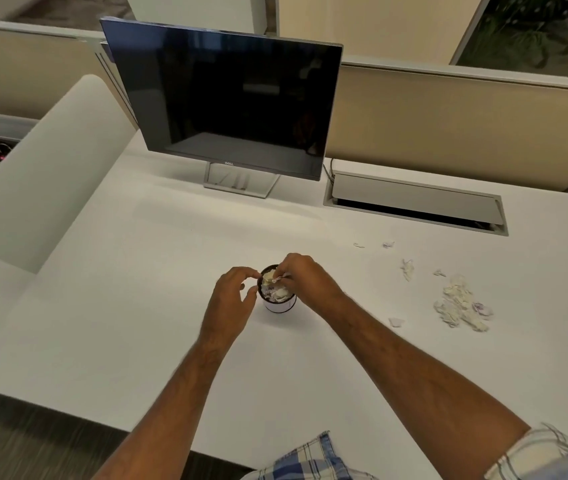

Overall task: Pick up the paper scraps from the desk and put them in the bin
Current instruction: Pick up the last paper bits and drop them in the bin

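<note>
A small round white bin (279,306) with a dark rim stands in the middle of the white desk (157,306), filled with paper scraps (275,289). My right hand (305,278) is over the bin's right side and pinches a small paper scrap (278,279) above the opening. My left hand (232,296) is at the bin's left side with curled fingers near the rim; whether it touches the bin is unclear. A heap of torn paper scraps (461,304) lies to the right, with several stray bits such as one scrap (396,322) around it.
A dark monitor (227,102) on a stand sits at the back of the desk. A cable hatch (414,202) is sunk into the desk at back right. Beige partitions (466,123) close off the back. A white divider (43,174) borders the left side.
</note>
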A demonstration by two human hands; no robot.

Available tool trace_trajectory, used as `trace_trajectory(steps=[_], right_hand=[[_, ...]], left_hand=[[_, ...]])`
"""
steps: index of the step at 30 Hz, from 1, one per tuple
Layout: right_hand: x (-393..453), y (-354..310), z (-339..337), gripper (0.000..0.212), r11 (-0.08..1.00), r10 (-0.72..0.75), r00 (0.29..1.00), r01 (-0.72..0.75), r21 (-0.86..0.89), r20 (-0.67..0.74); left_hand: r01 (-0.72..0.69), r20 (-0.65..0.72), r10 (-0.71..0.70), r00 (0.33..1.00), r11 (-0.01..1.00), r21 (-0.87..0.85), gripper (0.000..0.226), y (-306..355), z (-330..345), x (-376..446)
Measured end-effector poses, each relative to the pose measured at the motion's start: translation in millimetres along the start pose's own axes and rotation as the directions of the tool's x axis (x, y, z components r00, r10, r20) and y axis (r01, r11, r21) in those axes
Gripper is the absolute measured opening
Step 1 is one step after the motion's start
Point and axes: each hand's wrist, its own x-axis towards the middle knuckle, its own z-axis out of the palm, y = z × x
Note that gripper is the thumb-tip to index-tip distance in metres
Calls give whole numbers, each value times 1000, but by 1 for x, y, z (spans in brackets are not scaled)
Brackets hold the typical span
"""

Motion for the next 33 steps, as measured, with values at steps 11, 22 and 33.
trace_trajectory(steps=[11,22,33], right_hand=[[24,-41,19,22,924,360,874,-287,-252,325],[15,-42,-5,20,950,285,909,-226,-217,304],[-15,-7,-18,29,997,-17,999,20,79,-37]], left_hand=[[65,72,-66,995,998,11,29,-9,-4,0],[68,82,-67,994,998,-12,28,-6,-1,2],[6,44,-4,999,999,-36,32,-2,-1,-3]])
